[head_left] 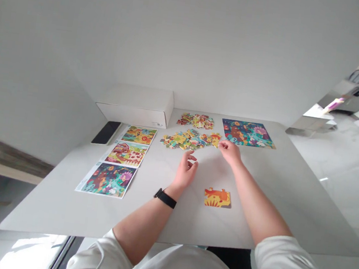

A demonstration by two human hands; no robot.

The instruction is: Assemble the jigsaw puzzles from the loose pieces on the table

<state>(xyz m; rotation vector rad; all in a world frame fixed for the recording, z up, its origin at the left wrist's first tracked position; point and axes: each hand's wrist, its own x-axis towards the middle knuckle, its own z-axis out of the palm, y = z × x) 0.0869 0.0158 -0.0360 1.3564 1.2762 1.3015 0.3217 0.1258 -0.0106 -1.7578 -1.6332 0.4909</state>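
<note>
My left hand (187, 169) hovers in front of a pile of loose jigsaw puzzle pieces (182, 139), its fingers loosely curved, thumb apart, holding nothing. At the pile's right end, my right hand (230, 151) is closed in a pinch beside an orange and yellow piece; whatever lies between its fingertips is hidden. Nearer to me, between my forearms, lies a small joined section of puzzle (217, 198) in yellow and orange. Behind the first pile is a second heap of pieces (197, 120), mostly red, yellow and green.
A finished-looking dark, colourful puzzle (248, 133) lies at the back right. On the left is a sheet with three printed pictures (128, 153), beside a dark phone (106, 132). A white box (137, 105) stands against the wall. The white table (301, 210) has rounded corners.
</note>
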